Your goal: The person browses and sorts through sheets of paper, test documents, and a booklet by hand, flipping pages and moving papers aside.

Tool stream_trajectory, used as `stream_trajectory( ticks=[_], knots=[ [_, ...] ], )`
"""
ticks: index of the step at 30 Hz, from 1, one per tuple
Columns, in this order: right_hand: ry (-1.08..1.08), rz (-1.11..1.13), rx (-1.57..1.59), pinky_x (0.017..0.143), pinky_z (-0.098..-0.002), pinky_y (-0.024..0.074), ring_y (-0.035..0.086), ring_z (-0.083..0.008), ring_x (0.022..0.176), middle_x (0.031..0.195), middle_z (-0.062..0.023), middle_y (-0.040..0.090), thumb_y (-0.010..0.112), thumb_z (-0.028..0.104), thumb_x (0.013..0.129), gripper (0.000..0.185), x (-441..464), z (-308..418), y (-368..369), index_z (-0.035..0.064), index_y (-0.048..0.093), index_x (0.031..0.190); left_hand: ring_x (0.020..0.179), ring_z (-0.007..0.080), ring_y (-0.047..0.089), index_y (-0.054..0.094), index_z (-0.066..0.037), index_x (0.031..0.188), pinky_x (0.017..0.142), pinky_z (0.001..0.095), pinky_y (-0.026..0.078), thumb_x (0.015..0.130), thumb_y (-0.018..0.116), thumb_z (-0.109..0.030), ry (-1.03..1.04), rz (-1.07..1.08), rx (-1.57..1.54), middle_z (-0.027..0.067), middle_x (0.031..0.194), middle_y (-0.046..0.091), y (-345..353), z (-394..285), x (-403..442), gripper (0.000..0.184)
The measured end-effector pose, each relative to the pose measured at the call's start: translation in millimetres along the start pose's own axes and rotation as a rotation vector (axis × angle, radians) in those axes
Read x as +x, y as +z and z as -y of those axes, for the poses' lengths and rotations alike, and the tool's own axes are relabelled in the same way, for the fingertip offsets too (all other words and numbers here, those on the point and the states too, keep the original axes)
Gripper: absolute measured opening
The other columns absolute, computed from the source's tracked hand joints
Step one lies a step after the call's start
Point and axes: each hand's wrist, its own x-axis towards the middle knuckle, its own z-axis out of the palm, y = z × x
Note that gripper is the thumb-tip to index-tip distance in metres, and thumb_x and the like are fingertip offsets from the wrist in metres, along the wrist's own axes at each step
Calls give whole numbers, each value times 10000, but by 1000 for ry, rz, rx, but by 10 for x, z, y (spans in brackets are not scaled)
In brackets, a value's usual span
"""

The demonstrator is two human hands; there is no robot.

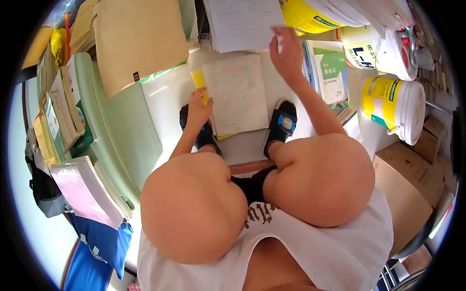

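Observation:
My left hand [198, 108] rests at the left edge of a stack of handwritten papers [236, 94] on the floor between my feet. Its thumb and fingers are apart, touching a yellow sheet [198, 80] that sticks out from under the stack. My right hand [287, 57] is raised at the right edge of a second, thicker paper stack [241, 24] farther off. There the thumb and forefinger are bent with a gap between them, and I see nothing held. Faint writing covers the top sheets of both stacks.
A large brown envelope [138, 41] lies at the upper left, beside standing books [68, 109]. Yellow-and-white buckets [394, 106] and a green booklet [330, 72] are on the right. Cardboard boxes [407, 174] stand near my right knee. Black sandals [281, 123] flank the nearer stack.

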Motion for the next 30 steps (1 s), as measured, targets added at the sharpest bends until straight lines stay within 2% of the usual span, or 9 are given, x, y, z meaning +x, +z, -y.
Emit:
stream_trajectory(
  ticks=[5, 7, 10, 13, 19, 23, 26, 28, 30],
  knots=[
    [395, 256, 164, 755, -402, 555, 687, -295, 855, 1040, -110, 638, 635, 50, 901, 241, -1173, 0, 213, 73, 644, 1141, 1094, 331, 661, 595, -38, 1324, 897, 392, 578, 942, 676, -134, 9, 37, -27, 199, 1271, 581, 89, 139, -60, 402],
    [561, 338, 214, 758, -384, 557, 685, -273, 844, 1040, -112, 633, 665, 68, 893, 302, -1611, -227, 373, 67, 635, 1194, 1091, 333, 663, 603, -35, 1315, 899, 388, 578, 943, 671, -124, 34, 41, -22, 200, 1266, 582, 112, 109, -94, 389],
    [623, 460, 301, 777, -374, 555, 670, -260, 851, 1057, -116, 621, 700, 89, 876, 391, -1784, -304, 430, 68, 621, 1257, 1057, 343, 657, 607, -29, 1288, 944, 435, 528, 897, 683, -92, -11, 60, -71, 209, 1215, 596, 157, 69, -71, 403],
    [632, 362, 290, 794, -375, 552, 651, -250, 852, 1034, -110, 615, 713, 90, 863, 408, -1713, -175, 415, 71, 635, 1263, 1040, 327, 664, 617, -29, 1269, 930, 421, 536, 888, 686, -74, -27, 48, -116, 195, 1184, 612, 130, 51, -55, 389],
    [644, 419, 256, 811, -366, 543, 632, -235, 869, 1025, -100, 599, 735, 109, 854, 395, -1761, -225, 556, 96, 666, 1243, 954, 273, 691, 632, -33, 1241, 867, 384, 566, 883, 689, -43, -17, -79, -223, 159, 1091, 665, 163, 35, -40, 363],
    [721, 412, 335, 832, -379, 540, 633, -264, 889, 1058, -133, 593, 760, 131, 841, 391, -1792, -271, 616, 63, 673, 1216, 911, 212, 694, 622, -16, 1251, 837, 344, 567, 897, 705, -49, -183, -11, -302, 119, 1047, 711, 181, 25, -21, 365],
    [724, 433, 282, 885, -390, 530, 627, -305, 969, 1104, -179, 586, 791, 148, 824, 414, -1809, -240, 611, 14, 670, 1196, 897, 193, 701, 624, -8, 1250, 825, 327, 565, 898, 710, -59, -186, 60, -293, 114, 1031, 732, 277, 158, -12, 365],
    [556, 405, 172, 929, -404, 513, 603, -338, 1073, 1157, -219, 580, 804, 161, 825, 427, -1895, -225, 634, -22, 658, 1183, 855, 196, 717, 637, -9, 1226, 803, 328, 572, 890, 710, -71, -158, 55, -305, 123, 998, 751, 337, 241, -28, 349],
    [605, 401, 225, 941, -397, 504, 593, -329, 1112, 1175, -211, 578, 791, 163, 854, 429, -1954, -229, 681, -30, 640, 1205, 862, 190, 716, 646, -8, 1217, 795, 318, 567, 898, 704, -82, -149, 27, -385, 120, 995, 749, 376, 316, -36, 333]
  ],
)
